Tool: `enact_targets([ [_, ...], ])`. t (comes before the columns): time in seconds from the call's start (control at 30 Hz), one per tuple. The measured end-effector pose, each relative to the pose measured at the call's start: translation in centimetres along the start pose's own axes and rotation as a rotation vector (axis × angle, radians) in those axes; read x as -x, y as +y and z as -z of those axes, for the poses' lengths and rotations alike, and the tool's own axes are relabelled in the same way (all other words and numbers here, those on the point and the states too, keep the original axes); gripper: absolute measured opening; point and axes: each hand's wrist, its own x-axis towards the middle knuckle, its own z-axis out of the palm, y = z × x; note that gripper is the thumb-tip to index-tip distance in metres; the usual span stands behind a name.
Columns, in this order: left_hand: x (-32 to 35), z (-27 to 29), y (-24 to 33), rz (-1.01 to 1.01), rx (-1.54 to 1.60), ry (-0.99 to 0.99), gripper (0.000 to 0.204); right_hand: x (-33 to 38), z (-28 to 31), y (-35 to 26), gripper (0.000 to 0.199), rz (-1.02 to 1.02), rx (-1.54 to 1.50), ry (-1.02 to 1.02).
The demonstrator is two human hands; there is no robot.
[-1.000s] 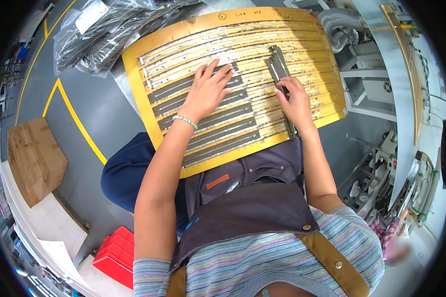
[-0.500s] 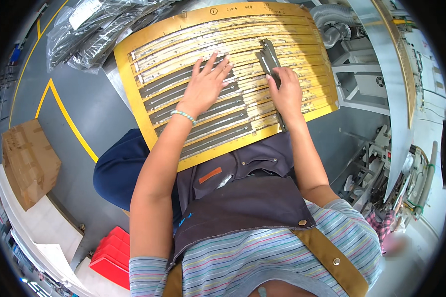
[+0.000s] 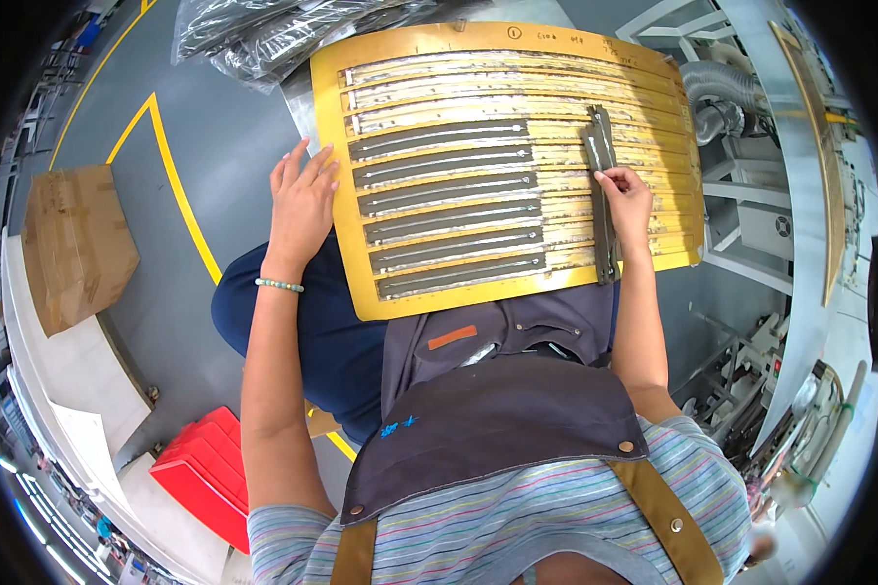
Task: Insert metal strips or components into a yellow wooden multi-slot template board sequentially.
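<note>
The yellow slotted board [image 3: 429, 41] holds six dark zipper strips [image 3: 444, 198], left of the right hand's [image 3: 629, 202] grip; that hand pinches narrowly, thumb against fingers, on loose strips [image 3: 604, 231] lying crosswise. The left hand [image 3: 302, 210], fingers spread, is at the board's near-left edge; beyond it, plastic bags [image 3: 293, 41] hold dark pieces

Before me, over my lap: one flat yellow slotted board [image 3: 410, 306]. In its left-side slots: six long dark-grey zipper strips [image 3: 449, 191]. Crosswise over its right half: one dark-grey zipper bundle [image 3: 605, 234], at my right hand [image 3: 628, 203]. At its left edge: my left hand [image 3: 302, 203]. Behind, leftward: clear plastic bags [image 3: 302, 37]. Far left: brown cardboard box [image 3: 80, 244]. Behind, right: silver ribbed duct [image 3: 720, 86].
</note>
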Motion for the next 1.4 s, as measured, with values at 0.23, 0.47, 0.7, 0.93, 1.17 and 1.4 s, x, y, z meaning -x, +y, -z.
enact_targets([
  [0.23, -1.5, -0.3, 8.0, 0.254, 0.790, 0.207, 0.027, 0.5, 1.0, -2.1, 0.003, -0.152, -0.592, -0.103],
  [0.47, -3.5, -4.5, 6.6, 0.611, 0.146, 0.407, 0.069, 3.5, -2.5, -9.5, 0.006, -0.129, -0.476, -0.592],
  [0.7, -4.7, -7.5, 3.8, 0.843, 0.529, 0.346, 0.097, 4.3, -5.3, -8.7, 0.007, -0.142, -0.460, -0.623],
  [0.93, -4.4, -8.5, 2.7, 0.884, 0.551, 0.353, 0.097, 4.5, -5.8, -8.9, 0.007, -0.162, -0.456, -0.637],
  [1.17, -5.5, -6.9, 4.4, 0.959, 0.470, 0.267, 0.101, 4.6, -5.8, -8.2, 0.007, -0.123, -0.473, -0.581],
  [1.4, -5.5, -6.7, 4.6, 0.959, 0.491, 0.250, 0.098, 4.8, -6.0, -8.3, 0.007, -0.138, -0.473, -0.602],
])
